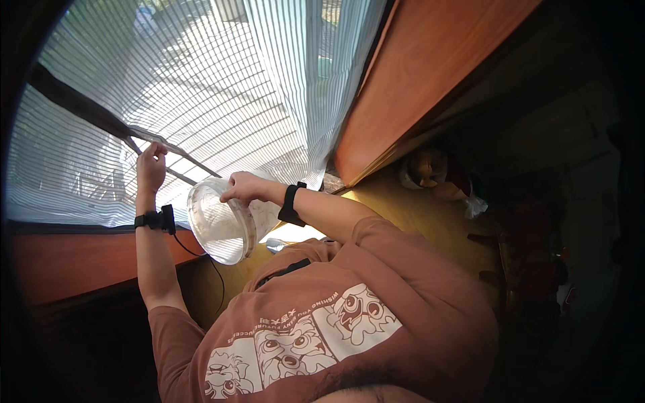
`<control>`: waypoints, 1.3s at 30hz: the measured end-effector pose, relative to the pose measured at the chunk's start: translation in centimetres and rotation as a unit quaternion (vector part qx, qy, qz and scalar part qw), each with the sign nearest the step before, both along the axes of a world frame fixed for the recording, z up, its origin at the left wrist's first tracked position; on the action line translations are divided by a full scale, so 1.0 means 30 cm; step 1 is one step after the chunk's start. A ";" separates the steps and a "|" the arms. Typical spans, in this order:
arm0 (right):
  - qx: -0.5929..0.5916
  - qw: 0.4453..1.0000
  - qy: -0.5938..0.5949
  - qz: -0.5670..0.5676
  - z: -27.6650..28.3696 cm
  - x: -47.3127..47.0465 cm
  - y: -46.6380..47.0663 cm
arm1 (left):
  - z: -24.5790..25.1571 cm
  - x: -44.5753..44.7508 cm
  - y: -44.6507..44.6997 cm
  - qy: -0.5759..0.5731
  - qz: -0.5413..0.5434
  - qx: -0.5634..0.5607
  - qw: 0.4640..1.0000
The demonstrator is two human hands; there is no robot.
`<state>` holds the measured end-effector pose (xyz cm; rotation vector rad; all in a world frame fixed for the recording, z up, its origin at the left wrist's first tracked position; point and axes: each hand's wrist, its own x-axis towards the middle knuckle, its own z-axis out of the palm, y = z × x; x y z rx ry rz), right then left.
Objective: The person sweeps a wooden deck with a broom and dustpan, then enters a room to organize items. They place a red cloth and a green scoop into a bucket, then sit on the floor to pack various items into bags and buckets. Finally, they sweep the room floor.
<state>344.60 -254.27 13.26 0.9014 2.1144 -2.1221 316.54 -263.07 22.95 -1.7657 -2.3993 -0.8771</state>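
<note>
My left hand (152, 163) is raised at the left, its fingers pinching the dark-bordered edge of a striped mesh door curtain (211, 101). A narrow slit in the curtain runs down and to the right from that hand. Just right of it, my right hand (247, 189) grips a white plastic bucket (264, 214) at the rim. The bucket is tilted on its side with its mouth towards the lower left, and the part of its inside that shows holds nothing plain to see. Each wrist wears a black strap, and a thin cable hangs from the left one.
Orange-brown wooden frame boards (423, 70) border the curtain on the right and at the lower left. Plastic bags (426, 169) lie on the yellowish floor (388, 201) at the right. Dark, unclear objects stand further right. Bright paving shows through the mesh.
</note>
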 end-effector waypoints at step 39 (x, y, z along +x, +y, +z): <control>-0.306 0.890 0.051 -0.334 -0.270 -0.944 0.238 | -0.433 -0.590 -1.605 0.180 0.597 0.041 0.781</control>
